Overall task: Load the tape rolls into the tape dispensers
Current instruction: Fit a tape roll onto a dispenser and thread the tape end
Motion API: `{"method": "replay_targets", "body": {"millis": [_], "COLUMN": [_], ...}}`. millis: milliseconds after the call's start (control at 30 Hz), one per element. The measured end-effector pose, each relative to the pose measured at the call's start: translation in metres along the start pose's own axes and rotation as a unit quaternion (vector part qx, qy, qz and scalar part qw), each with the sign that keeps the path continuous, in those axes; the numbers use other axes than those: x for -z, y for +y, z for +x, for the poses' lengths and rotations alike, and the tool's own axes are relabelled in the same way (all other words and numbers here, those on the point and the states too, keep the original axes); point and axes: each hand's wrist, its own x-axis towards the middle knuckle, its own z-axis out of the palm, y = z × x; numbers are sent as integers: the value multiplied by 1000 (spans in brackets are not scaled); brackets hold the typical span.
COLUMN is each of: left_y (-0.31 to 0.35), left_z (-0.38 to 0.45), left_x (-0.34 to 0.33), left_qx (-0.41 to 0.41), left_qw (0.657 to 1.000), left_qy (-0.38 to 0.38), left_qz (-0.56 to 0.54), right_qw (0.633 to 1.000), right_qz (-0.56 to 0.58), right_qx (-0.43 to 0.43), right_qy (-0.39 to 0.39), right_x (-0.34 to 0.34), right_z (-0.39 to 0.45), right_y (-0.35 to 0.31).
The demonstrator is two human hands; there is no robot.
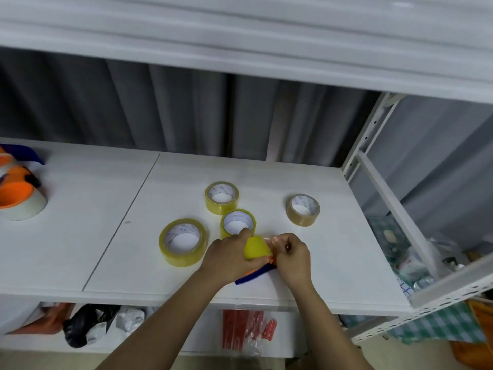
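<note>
Both hands meet near the front middle of the white laminate shelf board (106, 209). The left hand (229, 259) is wrapped around a yellow tape roll (256, 249), its fingers curled over the roll's far side. The right hand (292, 256) is pressed against the roll's right edge with thumb and forefinger pinched together on what looks like the loose, clear end of the tape, though that strip is too faint to be sure of. Beneath the hands lies a dark blue and orange tape dispenser (256, 274); only its blue handle and a sliver of orange show, and the roll appears to sit in or on it.

4 more rolls lie flat on the board. A large wide yellow tape roll (183, 242) sits just left of the left hand. A smaller yellow tape roll (238, 222) is right behind the left fingers, touching or nearly touching them, and another yellow tape roll (222, 197) lies just beyond it, their rims touching. A brownish clear tape roll (303, 209) lies apart to the right.

At the far left edge stand orange and blue tape dispensers (18, 180), one already holding a clear roll (26, 208).

The lower shelf holds a black plastic bag (80, 327) and a clear packet of red sticks (244, 331).
</note>
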Motion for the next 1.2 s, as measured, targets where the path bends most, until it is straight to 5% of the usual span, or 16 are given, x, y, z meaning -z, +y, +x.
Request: {"method": "replay_targets", "body": {"millis": [233, 900, 1200], "left_y": [-7, -22, -43], "left_z": [-3, -10, -14], "left_x": [-3, -2, 3], "left_qx": [12, -26, -28], "left_qw": [1000, 999, 998], "left_qy": [-6, 20, 5], "left_qz": [3, -22, -57], "right_qw": [999, 994, 994], "right_qz": [2, -11, 37], "right_qx": [-36, -91, -97], "right_qy": [-23, 65, -27], "right_x": [4, 0, -2], "right_z": [5, 17, 14], "right_y": [4, 23, 9]}}
